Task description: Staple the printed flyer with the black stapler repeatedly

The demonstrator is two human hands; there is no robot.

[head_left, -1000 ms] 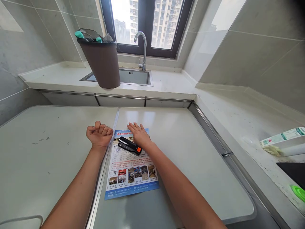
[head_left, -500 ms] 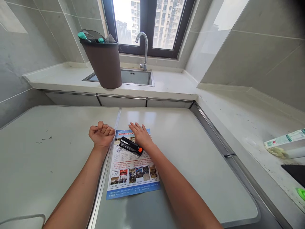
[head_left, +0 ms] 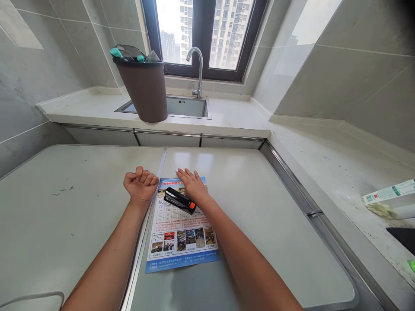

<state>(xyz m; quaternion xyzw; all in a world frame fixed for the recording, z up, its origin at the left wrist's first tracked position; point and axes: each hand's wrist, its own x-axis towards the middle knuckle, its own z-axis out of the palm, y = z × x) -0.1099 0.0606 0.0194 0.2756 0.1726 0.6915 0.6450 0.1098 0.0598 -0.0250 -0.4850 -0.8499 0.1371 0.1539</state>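
The flyer [head_left: 183,258] lies printed side up on the tabletop [head_left: 269,216], just right of the seam [head_left: 139,248] between its 2 panels and short of its far edge. The stapler [head_left: 180,200] rests slantwise on the flyer's upper half, its orange-marked end toward the right arm, its other end near the flyer's left edge.

The right hand [head_left: 193,188] lies palm down over the flyer's far right corner, fingers a little apart and reaching past its top edge; its grip is open, with nothing clamped in it. The left hand [head_left: 141,185] is curled into a fist at the flyer's far left corner, on the other side of the seam; its grip is together, and whether anything is inside cannot be told.

As things lie, the flyer is spread out and the stapler is placed on it, held by neither hand. Only 1 sheet can be made out, and no fold shows in it. Whether it carries a staple is too small to tell. With 1 hand flat and the other closed, I judge this a pause in the handling; how much is left cannot be read from here.
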